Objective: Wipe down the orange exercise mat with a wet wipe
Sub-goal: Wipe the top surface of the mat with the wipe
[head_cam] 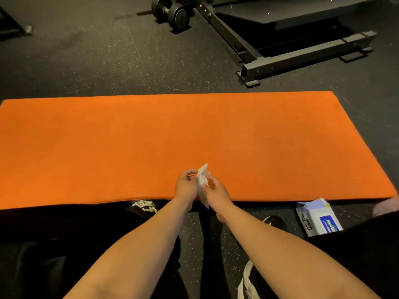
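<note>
Wet wipe (203,180) apparently being opened out over the orange exercise mat (151,137)

Pinched between left hand (185,186) and right hand (217,190), fingers of both curled onto it, at the mat's 6 o'clock edge. Probably light, limp, damp and clingy, so best taken by the corners, then flattened under a palm. Wipe pack (319,219) at 4 o'clock on the floor (97,67)

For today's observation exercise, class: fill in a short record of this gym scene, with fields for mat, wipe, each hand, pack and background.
mat: orange, lying flat on the dark speckled floor
wipe: white, crumpled, held over the mat's near edge
left hand: pinches the wipe's left side
right hand: pinches the wipe's right side
pack: on the floor by the mat's near right corner
background: dumbbells and a black metal frame beyond the mat
</note>
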A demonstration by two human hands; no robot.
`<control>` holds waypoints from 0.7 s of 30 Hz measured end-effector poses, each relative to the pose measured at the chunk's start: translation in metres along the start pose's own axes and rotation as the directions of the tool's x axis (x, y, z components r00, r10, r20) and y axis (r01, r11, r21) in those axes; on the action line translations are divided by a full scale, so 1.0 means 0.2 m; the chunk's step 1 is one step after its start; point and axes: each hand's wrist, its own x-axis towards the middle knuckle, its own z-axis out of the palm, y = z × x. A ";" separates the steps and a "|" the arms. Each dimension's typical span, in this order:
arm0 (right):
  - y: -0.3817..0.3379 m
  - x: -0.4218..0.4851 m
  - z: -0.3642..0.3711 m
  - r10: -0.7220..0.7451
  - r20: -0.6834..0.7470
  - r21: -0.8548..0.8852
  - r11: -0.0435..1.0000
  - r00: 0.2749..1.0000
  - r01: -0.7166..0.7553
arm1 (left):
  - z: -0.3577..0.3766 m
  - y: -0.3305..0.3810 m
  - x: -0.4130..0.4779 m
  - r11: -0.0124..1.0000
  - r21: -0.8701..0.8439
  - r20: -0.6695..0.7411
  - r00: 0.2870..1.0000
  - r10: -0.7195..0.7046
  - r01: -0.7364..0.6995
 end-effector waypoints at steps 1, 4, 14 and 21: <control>0.00 0.00 0.01 0.031 0.012 0.032 0.999 0.999 -0.032 | 0.00 0.00 -0.01 1.000 0.012 0.002 1.000 0.014 -0.014; 0.00 0.00 0.01 0.028 -0.042 0.019 0.999 0.999 -0.027 | -0.02 -0.01 -0.02 0.998 0.035 -0.003 0.999 0.044 -0.044; -0.01 -0.03 0.02 -0.040 -0.122 -0.082 0.996 0.992 0.030 | -0.06 -0.04 -0.06 0.997 0.075 0.131 0.990 -0.045 0.035; 0.01 -0.06 -0.01 -0.021 -0.188 -0.113 0.994 0.982 -0.001 | -0.08 -0.07 -0.08 0.986 0.169 0.091 0.996 -0.010 -0.006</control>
